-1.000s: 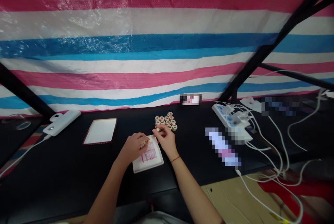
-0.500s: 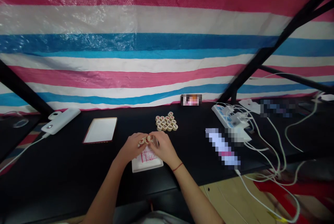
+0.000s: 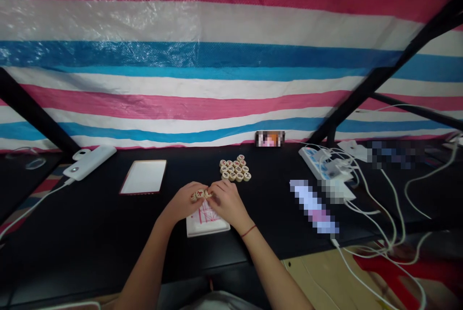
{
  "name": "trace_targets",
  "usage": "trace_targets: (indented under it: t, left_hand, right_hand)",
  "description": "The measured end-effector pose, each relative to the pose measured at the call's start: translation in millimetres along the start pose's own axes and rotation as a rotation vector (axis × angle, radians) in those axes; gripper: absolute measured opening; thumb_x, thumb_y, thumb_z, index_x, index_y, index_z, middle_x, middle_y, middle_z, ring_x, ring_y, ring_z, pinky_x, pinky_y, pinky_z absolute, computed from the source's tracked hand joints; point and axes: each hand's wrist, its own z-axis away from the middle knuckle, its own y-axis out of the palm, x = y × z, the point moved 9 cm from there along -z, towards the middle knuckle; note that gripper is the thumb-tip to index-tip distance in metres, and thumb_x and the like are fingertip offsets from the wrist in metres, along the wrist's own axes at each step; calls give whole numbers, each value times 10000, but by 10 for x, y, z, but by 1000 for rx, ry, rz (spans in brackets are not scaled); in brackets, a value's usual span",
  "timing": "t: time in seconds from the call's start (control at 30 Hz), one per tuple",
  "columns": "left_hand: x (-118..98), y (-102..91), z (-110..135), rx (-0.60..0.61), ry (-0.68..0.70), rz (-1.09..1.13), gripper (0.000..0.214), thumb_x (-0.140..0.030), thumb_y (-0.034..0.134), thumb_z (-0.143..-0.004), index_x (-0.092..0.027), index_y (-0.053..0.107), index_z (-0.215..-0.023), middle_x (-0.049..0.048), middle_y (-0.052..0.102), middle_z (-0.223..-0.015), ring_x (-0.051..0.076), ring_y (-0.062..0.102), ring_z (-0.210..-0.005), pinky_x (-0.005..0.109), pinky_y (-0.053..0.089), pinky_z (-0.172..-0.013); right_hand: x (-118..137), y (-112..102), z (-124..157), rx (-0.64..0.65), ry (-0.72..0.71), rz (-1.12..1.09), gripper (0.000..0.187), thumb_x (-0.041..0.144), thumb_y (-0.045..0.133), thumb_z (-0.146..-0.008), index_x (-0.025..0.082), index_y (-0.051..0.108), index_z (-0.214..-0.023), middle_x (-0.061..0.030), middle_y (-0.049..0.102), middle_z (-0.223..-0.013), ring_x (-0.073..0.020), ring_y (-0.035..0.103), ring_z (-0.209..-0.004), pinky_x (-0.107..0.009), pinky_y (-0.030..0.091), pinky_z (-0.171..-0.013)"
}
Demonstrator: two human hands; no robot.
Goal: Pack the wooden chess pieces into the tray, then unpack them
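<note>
My left hand (image 3: 185, 200) and my right hand (image 3: 224, 201) meet over a white box (image 3: 209, 228) with pink lines on its face. Between them sits a short row of round Chinese chess pieces (image 3: 200, 194) with red characters. The fingers of both hands curl round this row from either end; some fingertips are hidden behind it. Just beyond my right hand, several more chess pieces (image 3: 232, 169) stand in neat rows on the black table, some marked red and some black. One piece pokes out at the back of the group.
A shallow open box lid (image 3: 143, 177) lies to the left, near a white device (image 3: 89, 163) with a cable. On the right are a blurred phone-like object (image 3: 314, 206), a power strip (image 3: 314, 163) and tangled white cables (image 3: 388, 223). Striped sheeting hangs behind the black table (image 3: 90, 233).
My right fingers have shifted over the right end of the row of pieces, covering more of it. The whole view has slid slightly, so things appear a little further right.
</note>
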Motion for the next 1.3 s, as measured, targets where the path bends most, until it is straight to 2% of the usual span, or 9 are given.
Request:
trace_targets:
  t: [0.33, 0.43, 0.53, 0.6, 0.7, 0.9, 1.0, 1.13, 1.3]
  left_hand:
    - [21, 21, 4, -5, -27, -20, 364, -129, 587, -756, -219, 639, -1105, 51, 665, -1085, 195, 632, -997, 334, 501, -916]
    - [51, 29, 16, -15, -32, -25, 342, -178, 585, -788, -220, 635, -1123, 57, 659, -1105, 203, 624, -1023, 352, 492, -937]
    - [95, 42, 33, -26, -48, -17, 377, -209, 573, -811, -217, 608, -1186, 64, 645, -1136, 205, 613, -1055, 364, 475, -966]
    - [125, 38, 44, -49, -69, 2, 443, -225, 562, -827, -225, 550, -1270, 61, 639, -1130, 197, 609, -1053, 367, 471, -971]
    - [159, 15, 59, -99, -94, 46, 529, -271, 555, -849, -240, 444, -1366, 51, 626, -1101, 180, 610, -1012, 365, 488, -942]
    - [148, -38, 77, -154, -78, 65, 483, -301, 538, -865, -215, 460, -1334, 63, 611, -1076, 176, 604, -986, 369, 498, -917]
    - [119, -24, 67, -125, -56, 47, 444, -277, 538, -863, -213, 492, -1300, 63, 614, -1072, 177, 605, -987, 366, 498, -918]
    - [127, -31, 57, -128, -60, 29, 420, -259, 541, -862, -224, 510, -1279, 52, 623, -1045, 176, 618, -975, 368, 507, -914]
    - [95, -117, 57, -209, -26, -32, 406, -291, 546, -874, -234, 523, -1276, 82, 577, -1207, 201, 592, -1092, 361, 521, -918]
  right_hand:
    - [-52, 34, 25, 0, 36, 20, 68, 208, 672, -797, 198, 623, -843, -40, 638, -899, -223, 528, -926, -329, 357, -771]
    - [-126, -95, -25, -62, 21, -42, 77, 252, 653, -810, 203, 620, -859, -37, 639, -898, -216, 540, -923, -326, 375, -805]
    - [-465, -360, -197, -182, 129, -28, 91, 261, 563, -854, 189, 617, -863, -55, 640, -895, -206, 562, -893, -322, 400, -833]
    - [-878, -534, -338, -225, 375, 123, 156, 265, 512, -871, 171, 630, -913, -89, 642, -956, -226, 574, -922, -334, 406, -833]
    - [-1450, -577, -524, -39, 724, 318, 311, 288, 474, -879, 188, 594, -1147, -128, 612, -1154, -282, 566, -1065, -390, 406, -868]
    - [-1820, -381, -831, 156, 800, 255, 308, 223, 661, -739, 145, 668, -1037, -160, 676, -1071, -288, 646, -994, -352, 466, -803]
    - [-1843, -350, -876, 167, 811, 232, 246, 145, 677, -708, 125, 695, -953, -176, 694, -1026, -287, 661, -980, -343, 476, -799]
    - [-1691, -490, -910, 88, 768, 201, 195, 128, 638, -762, 105, 703, -944, -203, 695, -1019, -308, 653, -1010, -393, 467, -850]
    - [-998, -459, -731, 16, 510, 12, 220, 311, 604, -857, 241, 687, -1047, -17, 730, -957, -149, 673, -898, -240, 481, -829]
